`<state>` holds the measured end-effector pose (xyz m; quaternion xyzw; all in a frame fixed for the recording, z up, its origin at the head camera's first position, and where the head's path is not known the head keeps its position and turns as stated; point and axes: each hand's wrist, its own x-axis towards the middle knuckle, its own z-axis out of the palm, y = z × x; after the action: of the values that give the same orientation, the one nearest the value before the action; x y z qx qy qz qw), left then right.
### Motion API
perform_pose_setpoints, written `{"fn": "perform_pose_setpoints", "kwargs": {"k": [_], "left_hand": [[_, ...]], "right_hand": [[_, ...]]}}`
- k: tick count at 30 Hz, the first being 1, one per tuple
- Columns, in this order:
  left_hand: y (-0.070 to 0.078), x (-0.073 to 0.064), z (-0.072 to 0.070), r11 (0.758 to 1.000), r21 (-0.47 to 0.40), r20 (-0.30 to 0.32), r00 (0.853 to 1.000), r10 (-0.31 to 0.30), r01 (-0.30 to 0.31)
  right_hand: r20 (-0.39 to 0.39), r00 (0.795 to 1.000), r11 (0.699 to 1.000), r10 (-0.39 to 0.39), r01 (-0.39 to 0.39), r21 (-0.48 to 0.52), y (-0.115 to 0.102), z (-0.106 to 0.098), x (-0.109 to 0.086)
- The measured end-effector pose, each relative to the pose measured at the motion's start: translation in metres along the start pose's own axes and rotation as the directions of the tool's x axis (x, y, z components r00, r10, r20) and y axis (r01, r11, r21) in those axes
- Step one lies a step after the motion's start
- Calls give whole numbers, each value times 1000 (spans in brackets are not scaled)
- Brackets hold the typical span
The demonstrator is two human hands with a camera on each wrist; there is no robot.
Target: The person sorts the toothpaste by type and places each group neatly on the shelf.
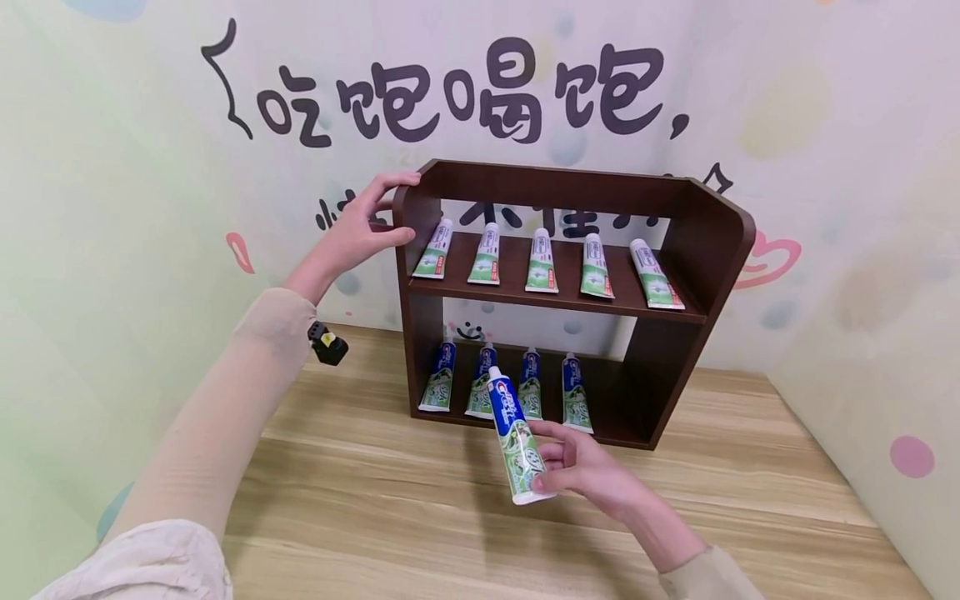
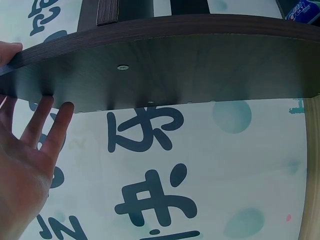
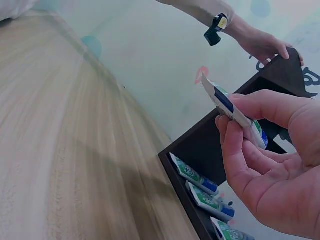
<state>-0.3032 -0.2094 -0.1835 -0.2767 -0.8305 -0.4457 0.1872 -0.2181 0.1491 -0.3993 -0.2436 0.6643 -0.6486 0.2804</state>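
Note:
In the head view, my right hand (image 1: 588,471) pinches a blue, green and white toothpaste tube (image 1: 517,442) near its flat bottom end, thumb on one face and fingers behind. The tube is held in front of the lower shelf, cap end up, and partly covers the tubes behind it. My left hand (image 1: 367,225) holds the upper left side of a dark brown two-tier rack (image 1: 555,310), with the thumb at its front edge. In the left wrist view, fingers (image 2: 57,127) lie against the rack's outer side panel.
Several green and white tubes (image 1: 542,262) lean in a row on the upper tier. Several blue and green tubes (image 1: 576,396) line the lower tier. The rack stands on a wood-grain table (image 1: 360,492) before a printed wall cloth (image 1: 825,150). A small black device (image 1: 327,343) sits at my left wrist.

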Motion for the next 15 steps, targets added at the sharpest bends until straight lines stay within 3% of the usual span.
{"fn": "perform_pose_setpoints", "kwargs": {"k": [10,15], "left_hand": [[-1,0,0,1000,5,-1,1000,5,-5],[0,0,0,1000,5,0,1000,5,-5]], "right_hand": [[-33,999,1000,-11,11,1,-17,-17,-8],[-59,996,998,-66,66,-7,-21,-28,-13]]}}
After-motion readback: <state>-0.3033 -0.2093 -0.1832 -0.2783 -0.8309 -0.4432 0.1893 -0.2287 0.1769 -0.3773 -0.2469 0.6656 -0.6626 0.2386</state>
